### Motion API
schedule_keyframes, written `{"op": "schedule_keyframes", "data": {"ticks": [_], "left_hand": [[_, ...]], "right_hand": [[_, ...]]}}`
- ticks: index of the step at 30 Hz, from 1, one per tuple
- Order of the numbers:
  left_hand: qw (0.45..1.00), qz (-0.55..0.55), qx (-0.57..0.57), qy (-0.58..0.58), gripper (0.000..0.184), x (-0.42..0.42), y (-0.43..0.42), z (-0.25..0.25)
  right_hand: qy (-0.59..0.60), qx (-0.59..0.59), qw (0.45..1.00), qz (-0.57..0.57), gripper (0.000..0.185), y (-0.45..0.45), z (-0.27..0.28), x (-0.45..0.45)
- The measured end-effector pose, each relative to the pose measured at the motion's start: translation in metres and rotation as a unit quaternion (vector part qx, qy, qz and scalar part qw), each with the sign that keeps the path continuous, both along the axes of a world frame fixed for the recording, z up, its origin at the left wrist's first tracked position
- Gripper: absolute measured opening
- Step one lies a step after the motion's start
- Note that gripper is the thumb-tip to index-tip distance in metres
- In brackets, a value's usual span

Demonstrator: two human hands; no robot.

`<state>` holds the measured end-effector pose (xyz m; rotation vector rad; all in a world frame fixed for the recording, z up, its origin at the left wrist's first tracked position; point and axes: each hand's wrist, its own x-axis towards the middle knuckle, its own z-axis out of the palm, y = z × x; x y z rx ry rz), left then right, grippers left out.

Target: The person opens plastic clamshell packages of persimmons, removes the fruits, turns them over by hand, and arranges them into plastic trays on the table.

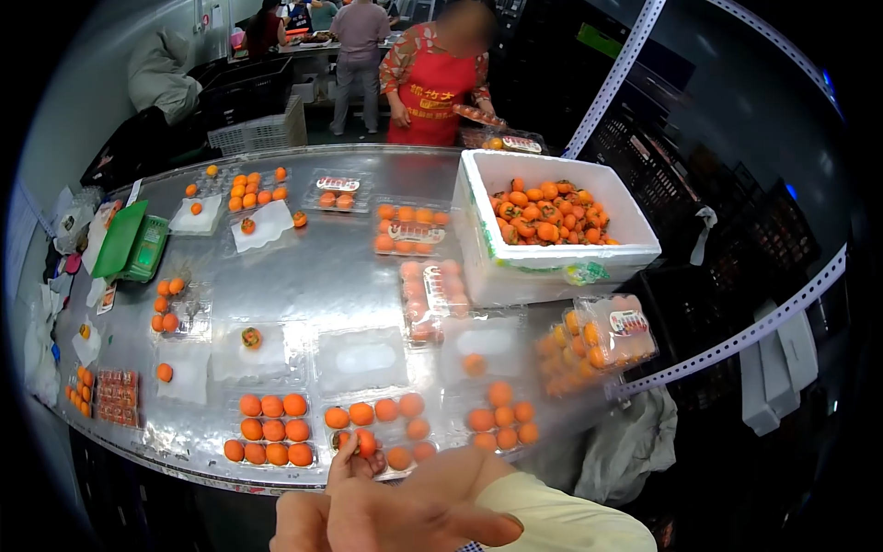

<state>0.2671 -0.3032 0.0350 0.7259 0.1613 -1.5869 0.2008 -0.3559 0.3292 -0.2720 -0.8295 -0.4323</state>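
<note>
At the near edge of the table, my right hand (430, 480) reaches in from the right and grips a persimmon (367, 443) over a clear plastic tray. My left hand (354, 523) is in the foreground, overlapping the right one, its thumb stretched to the right and fingers apart. Several persimmons (361, 413) lie in the tray, whose hinged lid (361, 357) is folded back. To the left, a tray holds rows of persimmons (273, 430). On the right, another open tray carries persimmons (505, 416), with a single persimmon (474, 365) on its lid side.
A white foam box (558, 262) full of persimmons stands at the back right. Closed packs (621, 331) are stacked right of it. A green scale (145, 247) sits at the left on the metal table (303, 299). Across the table, a person in a red apron (432, 92) holds a pack.
</note>
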Motion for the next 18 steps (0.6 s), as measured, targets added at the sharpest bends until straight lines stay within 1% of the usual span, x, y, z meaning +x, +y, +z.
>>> {"op": "schedule_keyframes", "data": {"ticks": [2,5,6,8,10,12,14,15,18], "left_hand": [[1.000,-0.009,-0.004,-0.001,0.033,0.002,0.000,-0.003],[0.999,-0.020,0.012,0.040,0.030,0.003,0.003,-0.003],[0.997,-0.019,0.037,0.062,0.029,0.003,0.003,0.006],[0.996,-0.010,0.053,0.067,0.025,0.000,0.003,0.023],[0.999,0.006,0.035,0.035,0.020,-0.005,-0.001,0.046],[1.000,0.024,0.018,0.003,0.015,-0.010,-0.005,0.067],[0.999,0.038,0.003,-0.031,0.013,-0.013,-0.003,0.076],[0.999,0.034,-0.001,-0.026,0.014,-0.013,-0.001,0.070],[1.000,0.009,-0.010,-0.011,0.024,-0.004,0.005,0.021]], "right_hand": [[-0.020,0.022,1.000,-0.010,0.082,0.000,0.004,0.001],[-0.047,0.046,0.997,-0.032,0.080,-0.005,-0.004,0.006],[-0.056,0.036,0.997,-0.047,0.084,-0.008,-0.011,0.009],[-0.075,0.013,0.994,-0.075,0.092,-0.015,-0.023,0.014],[-0.092,0.004,0.989,-0.119,0.094,-0.021,-0.021,0.014],[-0.102,0.006,0.979,-0.175,0.088,-0.034,-0.009,0.006],[-0.121,0.019,0.968,-0.219,0.079,-0.037,0.007,0.000],[-0.138,0.032,0.961,-0.236,0.073,-0.035,0.017,0.000],[-0.141,0.044,0.961,-0.235,0.074,-0.027,0.047,-0.010]]}}
